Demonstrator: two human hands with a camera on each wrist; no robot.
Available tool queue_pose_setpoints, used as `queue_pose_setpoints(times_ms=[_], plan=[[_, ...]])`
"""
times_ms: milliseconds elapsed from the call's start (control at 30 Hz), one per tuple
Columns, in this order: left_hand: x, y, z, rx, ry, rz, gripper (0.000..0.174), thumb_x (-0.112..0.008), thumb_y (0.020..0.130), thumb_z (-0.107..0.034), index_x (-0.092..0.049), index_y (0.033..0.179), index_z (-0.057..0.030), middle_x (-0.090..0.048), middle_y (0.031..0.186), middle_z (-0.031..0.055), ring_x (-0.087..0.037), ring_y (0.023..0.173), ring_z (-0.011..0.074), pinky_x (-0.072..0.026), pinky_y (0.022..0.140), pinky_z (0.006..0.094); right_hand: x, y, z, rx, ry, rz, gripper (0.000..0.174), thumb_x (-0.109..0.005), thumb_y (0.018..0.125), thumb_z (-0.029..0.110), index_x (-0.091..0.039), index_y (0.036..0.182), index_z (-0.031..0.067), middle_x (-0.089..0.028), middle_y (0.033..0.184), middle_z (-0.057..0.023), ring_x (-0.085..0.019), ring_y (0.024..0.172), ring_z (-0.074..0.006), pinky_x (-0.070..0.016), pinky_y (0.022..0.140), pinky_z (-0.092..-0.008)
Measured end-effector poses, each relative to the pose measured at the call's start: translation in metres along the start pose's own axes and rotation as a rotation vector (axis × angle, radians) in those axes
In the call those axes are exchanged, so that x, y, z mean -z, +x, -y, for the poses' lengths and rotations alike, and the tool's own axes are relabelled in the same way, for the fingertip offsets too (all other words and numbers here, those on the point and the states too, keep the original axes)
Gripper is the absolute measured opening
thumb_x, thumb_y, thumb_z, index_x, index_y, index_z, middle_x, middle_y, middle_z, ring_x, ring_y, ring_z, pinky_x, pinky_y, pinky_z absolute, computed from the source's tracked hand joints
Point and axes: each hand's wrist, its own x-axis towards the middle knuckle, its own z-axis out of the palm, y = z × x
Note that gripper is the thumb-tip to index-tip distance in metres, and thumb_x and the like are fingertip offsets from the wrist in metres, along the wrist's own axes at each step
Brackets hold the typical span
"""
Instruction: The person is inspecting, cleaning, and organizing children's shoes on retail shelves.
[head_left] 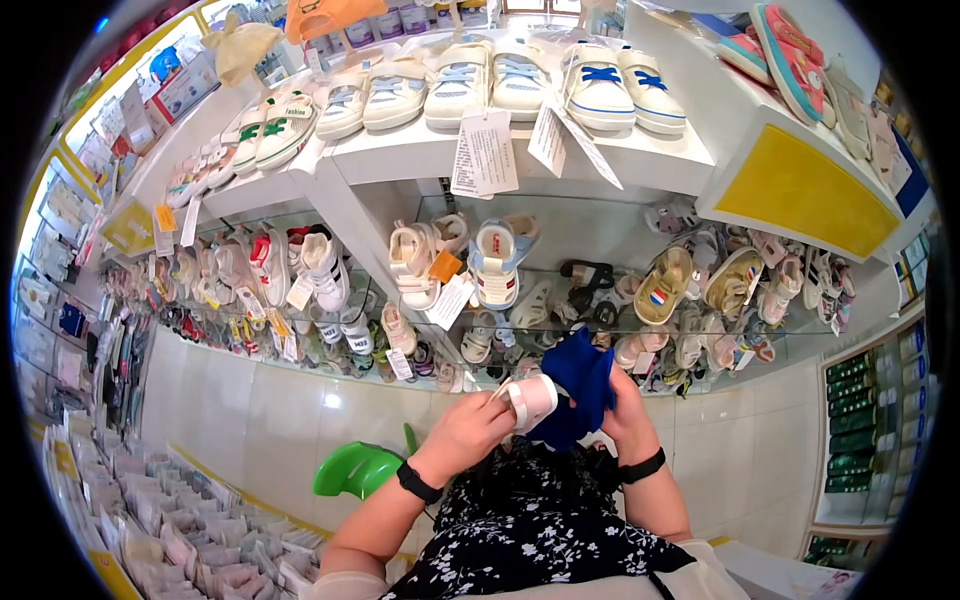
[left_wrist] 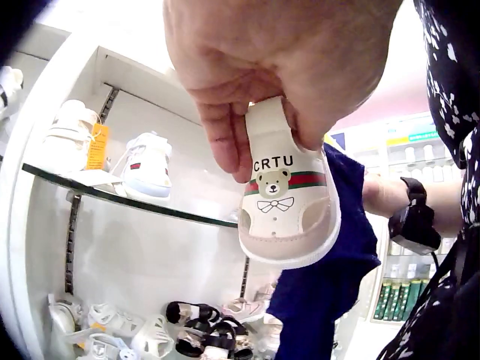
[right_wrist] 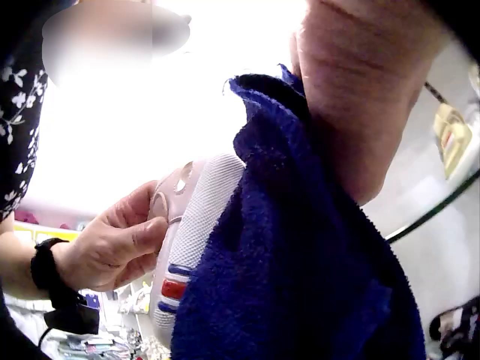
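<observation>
Shoe shelves behind, left hand [head_left: 468, 432] pinching small shoe [head_left: 532, 402], wrist bent

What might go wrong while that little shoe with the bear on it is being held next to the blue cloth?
The shoe might slip and drop to the floor, because the left hand pinches it at just one end. The blue cloth hangs loose from the right hand, so a fold could catch one of the displayed shoes nearby. And a step toward the green seat might mean a bump or a trip.
</observation>
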Motion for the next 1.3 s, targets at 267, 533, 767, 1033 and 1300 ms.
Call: queue_pose_setpoints(times_ms=[267,533,767,1033,1300], plan=[[-0.003,0.004,-0.008,-0.036,-0.059,0.024,0.015,-0.064,0.072,-0.007,-0.052,0.081,-0.0079,-0.050,0.076,0.0065,-0.052,0.071,0.0250,-0.0445,0.063,0.0354,-0.030,-0.002,0.004,0.034,-0.745,0.205,0.045,-0.069,0.078,0.007,-0.057,0.121,0.0034,-0.054,0.118,-0.0039,-0.050,0.111,-0.0154,-0.0392,0.097,-0.0283],[0.001,-0.013,-0.008,-0.103,-0.067,0.099,0.014,-0.059,0.075,-0.009,-0.051,0.086,-0.0080,-0.050,0.079,0.0051,-0.054,0.075,0.0240,-0.0454,0.065,0.0342,-0.018,0.009,0.003,-0.190,-0.994,0.424,0.046,-0.068,0.084,0.024,-0.057,0.126,0.0085,-0.053,0.116,-0.0109,-0.050,0.112,-0.0206,-0.0369,0.098,-0.0305],[0.000,-0.027,-0.015,-0.014,-0.050,0.060,0.017,-0.060,0.077,-0.012,-0.050,0.090,-0.0087,-0.051,0.084,0.0050,-0.054,0.079,0.0242,-0.0456,0.069,0.0347,-0.004,0.017,-0.022,-0.403,-0.631,0.181,0.040,-0.065,0.085,0.009,-0.053,0.122,-0.0002,-0.062,0.104,-0.0054,-0.059,0.091,-0.0130,-0.0485,0.082,-0.0267],[-0.001,-0.043,-0.017,0.096,-0.048,0.000,0.021,-0.056,0.080,-0.011,-0.053,0.101,-0.0089,-0.055,0.092,0.0042,-0.055,0.082,0.0244,-0.0451,0.073,0.0326,-0.024,0.008,-0.032,-0.280,-0.593,0.188,0.042,-0.059,0.090,0.021,-0.052,0.125,-0.0009,-0.063,0.112,-0.0112,-0.062,0.097,-0.0215,-0.0503,0.085,-0.0318],[-0.030,-0.076,-0.015,0.196,0.097,-0.213,0.031,-0.057,0.092,-0.038,-0.058,0.111,-0.0134,-0.065,0.097,0.0049,-0.062,0.080,0.0178,-0.0504,0.068,0.0323,-0.046,0.023,-0.046,-0.369,-0.630,0.208,0.031,-0.057,0.089,0.010,-0.057,0.118,0.0002,-0.064,0.110,-0.0103,-0.062,0.098,-0.0215,-0.0509,0.085,-0.0319]])
